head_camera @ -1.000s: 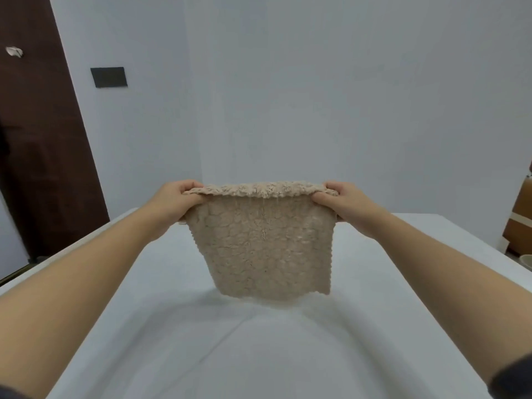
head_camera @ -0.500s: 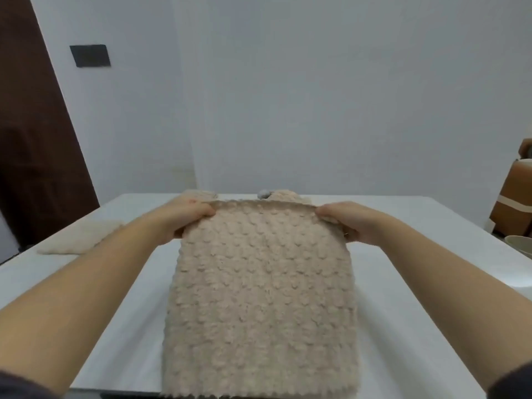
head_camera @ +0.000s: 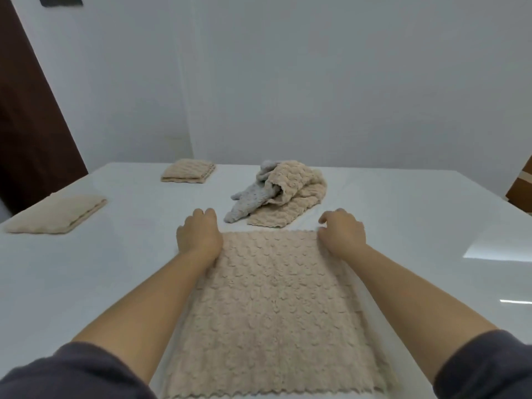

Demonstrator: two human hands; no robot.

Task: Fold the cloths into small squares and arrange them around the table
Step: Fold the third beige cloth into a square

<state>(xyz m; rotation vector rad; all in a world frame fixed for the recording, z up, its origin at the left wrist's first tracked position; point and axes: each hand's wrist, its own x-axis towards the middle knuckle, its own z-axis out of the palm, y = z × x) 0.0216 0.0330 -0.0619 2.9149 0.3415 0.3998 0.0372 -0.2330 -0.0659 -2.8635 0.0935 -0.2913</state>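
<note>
A beige textured cloth (head_camera: 273,306) lies spread flat on the white table (head_camera: 86,283), reaching from the near edge toward the middle. My left hand (head_camera: 198,234) sits at its far left corner and my right hand (head_camera: 341,233) at its far right corner. The fingers of both hands curl down over the corners they hold. Two folded beige cloths lie on the table, one at the left edge (head_camera: 57,214) and one at the far left (head_camera: 188,170). A loose pile of grey and beige cloths (head_camera: 282,194) lies just beyond my hands.
A dark brown door (head_camera: 28,110) stands at the left behind the table. A brown cardboard box (head_camera: 522,185) shows at the right edge. White walls close off the back. Bare tabletop shows on the right side and between the folded cloths.
The cloth hung in the air from both hands, then came down and forward. It now lies flat on the table, and my view has tilted down to show the other cloths.
</note>
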